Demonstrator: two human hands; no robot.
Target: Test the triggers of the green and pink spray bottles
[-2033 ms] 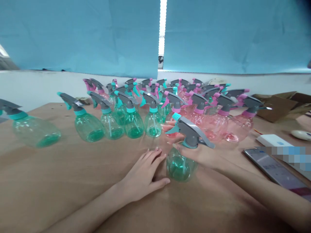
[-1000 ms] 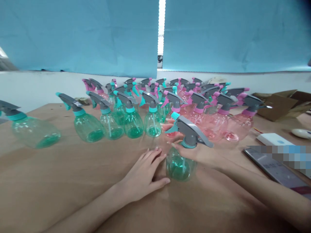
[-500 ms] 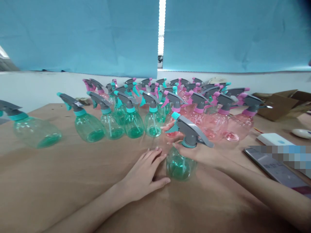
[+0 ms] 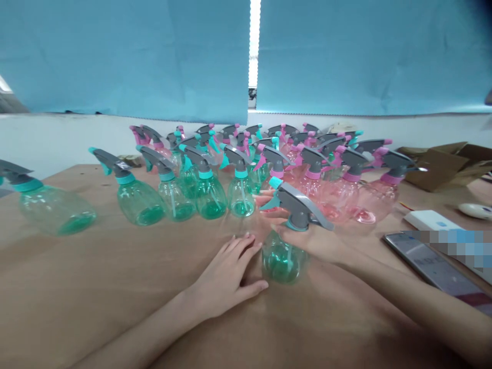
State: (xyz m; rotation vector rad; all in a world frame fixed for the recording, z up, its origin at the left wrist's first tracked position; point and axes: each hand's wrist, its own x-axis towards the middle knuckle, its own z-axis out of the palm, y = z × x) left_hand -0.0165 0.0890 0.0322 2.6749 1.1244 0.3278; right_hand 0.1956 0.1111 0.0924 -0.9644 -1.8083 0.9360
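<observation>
A green spray bottle (image 4: pixel 285 261) with a grey head and turquoise nozzle stands upright on the wooden table, close in front of me. My right hand (image 4: pixel 307 241) is around its neck from the right, thumb at the bottle's shoulder. The fingers reach out behind the turquoise trigger, partly hidden by the head. Flat on the tabletop, just left of this bottle, lies my left hand (image 4: pixel 219 282); its fingers are spread and hold nothing. Beyond the hands, a row of green spray bottles (image 4: pixel 210 200) meets pink spray bottles (image 4: pixel 340 192) on the right.
More spray bottles crowd behind the front row. One green bottle (image 4: pixel 56 210) stands apart at far left. On the right lie a phone (image 4: pixel 430 266), a white box (image 4: pixel 434 223), a white mouse (image 4: pixel 475 210) and an open cardboard box (image 4: pixel 442 164). Blue sheets (image 4: pixel 126 56) hang behind.
The fingers of my right hand have stretched out farther past the trigger. The bottle has hardly moved, and my left hand stays where it was. The whole view shifts very slightly.
</observation>
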